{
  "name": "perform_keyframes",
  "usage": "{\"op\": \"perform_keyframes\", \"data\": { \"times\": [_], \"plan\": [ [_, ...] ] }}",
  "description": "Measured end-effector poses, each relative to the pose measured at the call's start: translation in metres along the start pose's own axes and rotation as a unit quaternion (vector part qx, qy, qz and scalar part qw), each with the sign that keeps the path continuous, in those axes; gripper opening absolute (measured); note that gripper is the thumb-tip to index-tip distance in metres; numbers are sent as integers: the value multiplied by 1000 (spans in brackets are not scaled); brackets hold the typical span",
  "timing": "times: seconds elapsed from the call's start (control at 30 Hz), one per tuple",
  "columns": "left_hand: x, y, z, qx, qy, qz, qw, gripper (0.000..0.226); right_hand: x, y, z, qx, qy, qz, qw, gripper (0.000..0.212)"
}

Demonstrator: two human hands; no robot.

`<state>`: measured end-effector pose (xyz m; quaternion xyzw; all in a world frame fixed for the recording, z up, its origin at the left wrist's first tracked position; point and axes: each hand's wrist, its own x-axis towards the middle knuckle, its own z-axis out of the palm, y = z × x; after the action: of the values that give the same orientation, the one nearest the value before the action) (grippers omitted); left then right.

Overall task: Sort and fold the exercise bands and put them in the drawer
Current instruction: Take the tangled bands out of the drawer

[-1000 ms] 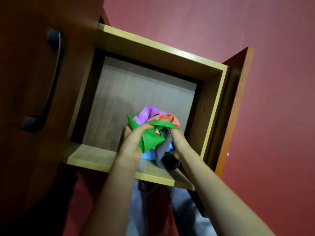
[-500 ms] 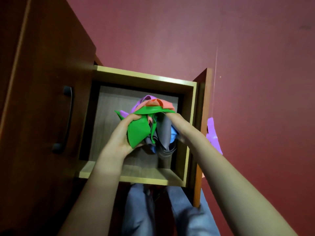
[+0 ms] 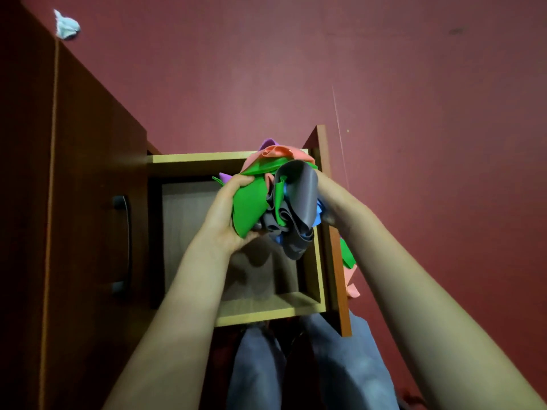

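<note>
A crumpled bundle of exercise bands [image 3: 278, 199], green, grey, orange, purple and blue, hangs above the open wooden drawer [image 3: 266, 310]. My left hand [image 3: 228, 214] grips the green band on the bundle's left side. My right hand [image 3: 331, 199] holds the right side, its fingers mostly hidden behind the grey band. Loose green and orange band ends [image 3: 349, 270] dangle below my right forearm, outside the drawer's right side. The drawer's pale bottom [image 3: 183, 232] shows bare under the bundle.
A dark wooden cabinet front with a black handle [image 3: 125, 247] stands to the left of the drawer. The floor [image 3: 414, 113] is dark red. A small pale scrap [image 3: 66, 25] lies at the top left. My legs in blue jeans [image 3: 296, 365] are below the drawer.
Both hands have lifted the bundle up and out of the drawer, toward its right rear corner. The view has pulled back and the drawer appears smaller.
</note>
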<state>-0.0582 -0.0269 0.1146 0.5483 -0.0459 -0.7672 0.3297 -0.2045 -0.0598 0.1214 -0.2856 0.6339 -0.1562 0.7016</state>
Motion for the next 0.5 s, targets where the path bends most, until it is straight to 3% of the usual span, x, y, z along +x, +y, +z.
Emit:
{"op": "perform_keyframes", "data": {
  "times": [0.17,0.3,0.43,0.5],
  "plan": [
    [-4,-9,40,18,-22,-20,999,16,-23,4,-39,-24,42,-42,998,29],
    [2,-36,76,13,-45,-42,998,19,-45,12,-76,-4,75,-38,996,13],
    [13,-73,126,16,-92,-60,994,14,-70,28,-129,-4,110,-28,993,24],
    [24,-93,150,33,-111,-59,991,14,-73,45,-163,-16,114,-8,993,18]
  ]
}}
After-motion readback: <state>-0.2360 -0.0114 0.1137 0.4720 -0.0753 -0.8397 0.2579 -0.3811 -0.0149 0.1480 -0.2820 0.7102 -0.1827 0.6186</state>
